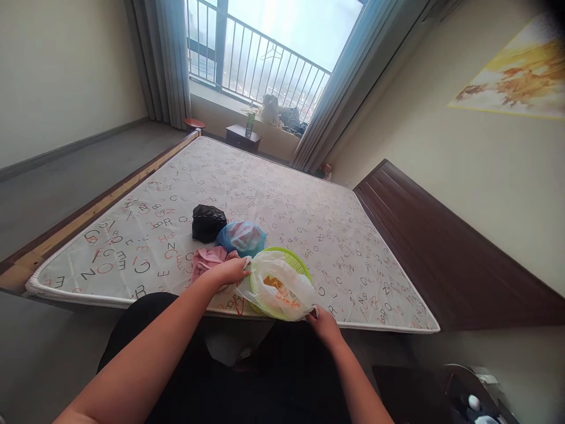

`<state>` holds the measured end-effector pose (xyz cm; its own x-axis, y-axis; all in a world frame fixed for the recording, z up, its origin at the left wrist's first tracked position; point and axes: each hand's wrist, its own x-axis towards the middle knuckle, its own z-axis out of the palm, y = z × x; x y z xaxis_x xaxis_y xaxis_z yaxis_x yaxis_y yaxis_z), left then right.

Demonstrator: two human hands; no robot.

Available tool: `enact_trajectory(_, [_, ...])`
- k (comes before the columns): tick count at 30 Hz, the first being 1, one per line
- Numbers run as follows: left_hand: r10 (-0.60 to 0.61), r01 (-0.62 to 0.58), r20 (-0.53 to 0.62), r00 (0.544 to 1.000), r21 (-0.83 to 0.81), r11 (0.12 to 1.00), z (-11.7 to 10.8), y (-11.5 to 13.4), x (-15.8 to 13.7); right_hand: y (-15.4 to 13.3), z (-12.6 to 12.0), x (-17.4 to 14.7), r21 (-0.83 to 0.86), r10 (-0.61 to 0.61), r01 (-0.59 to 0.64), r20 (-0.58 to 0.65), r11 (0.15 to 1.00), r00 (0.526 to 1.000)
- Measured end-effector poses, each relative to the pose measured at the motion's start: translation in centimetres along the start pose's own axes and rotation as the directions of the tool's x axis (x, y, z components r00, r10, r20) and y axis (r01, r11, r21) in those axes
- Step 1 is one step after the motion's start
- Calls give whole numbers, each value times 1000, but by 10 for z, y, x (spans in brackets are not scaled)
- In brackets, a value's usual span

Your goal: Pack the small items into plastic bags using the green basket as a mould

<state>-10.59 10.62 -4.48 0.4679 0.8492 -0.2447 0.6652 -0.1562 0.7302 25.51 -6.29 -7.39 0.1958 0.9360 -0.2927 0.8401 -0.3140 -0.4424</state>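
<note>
A white plastic bag [282, 282] is stretched between my hands, its mouth spread, with something orange-yellow showing in it or through it. My left hand [233, 271] pinches the bag's left edge. On the opposite side, my right hand [321, 324] is closed on the bag's rim near the mattress edge. Behind and under the bag is a lime-green basket [295, 259], partly covered by it. Beside my left hand lies a crumpled pink cloth [206, 260]. A blue plastic bag [242, 237] and a black plastic bag [208, 224], both bundled up, rest just beyond.
Everything sits on a letter-printed mattress [273, 200], near its front edge. A dark wooden headboard [432, 253] rises at the right. A nightstand [242, 138] with a green can and a red stool [194, 123] stand by the window.
</note>
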Motion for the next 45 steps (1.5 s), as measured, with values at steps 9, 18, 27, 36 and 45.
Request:
enact_trajectory(9, [-43, 53, -89, 995, 103, 993, -11, 0, -2, -10, -2, 5, 206, -30, 54, -116, 977, 993])
enact_trajectory(18, [-61, 54, 22, 998, 233, 971, -6, -3, 1, -16, 22, -5, 93, -133, 169, -309, 981, 942])
enact_trajectory(27, [43, -85, 156, 987, 271, 959, 2, -6, 7, -14, 3, 2, 287, -165, 270, -340, 919, 926])
enact_trajectory(36, [31, -83, 163, 986, 322, 943, 2, -3, 7, -21, -9, 3, 647, 35, 131, -236, 752, 971])
enact_trajectory(45, [-9, -47, 184, 983, 294, 955, 5, -4, 12, 2, -17, 13, 586, 366, -137, -290, 798, 884])
